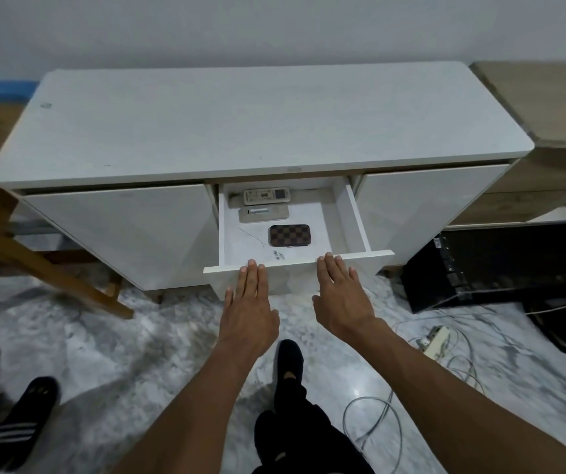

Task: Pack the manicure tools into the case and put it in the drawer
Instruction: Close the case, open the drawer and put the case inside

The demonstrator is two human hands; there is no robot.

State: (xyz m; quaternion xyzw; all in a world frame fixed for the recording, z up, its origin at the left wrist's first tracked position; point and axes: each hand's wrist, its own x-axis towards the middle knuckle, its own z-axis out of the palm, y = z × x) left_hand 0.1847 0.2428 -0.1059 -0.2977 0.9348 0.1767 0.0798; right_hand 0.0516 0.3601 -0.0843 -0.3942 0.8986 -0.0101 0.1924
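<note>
Left grip [250,302] and right grip [339,295], both released and flat, meet the drawer [360,256] front, I think to push it shut. The case [289,235] already lies inside.

Home, looks like a living room. Low white sideboard [257,111] against a plain wall, marble-pattern tile floor [103,354], wooden chair leg [52,268] at left. Remote controls [266,196] in the open drawer [353,217]. Power strip [437,340] and loose cables [377,419] on the floor, black slide sandal [18,429] nearby.
</note>
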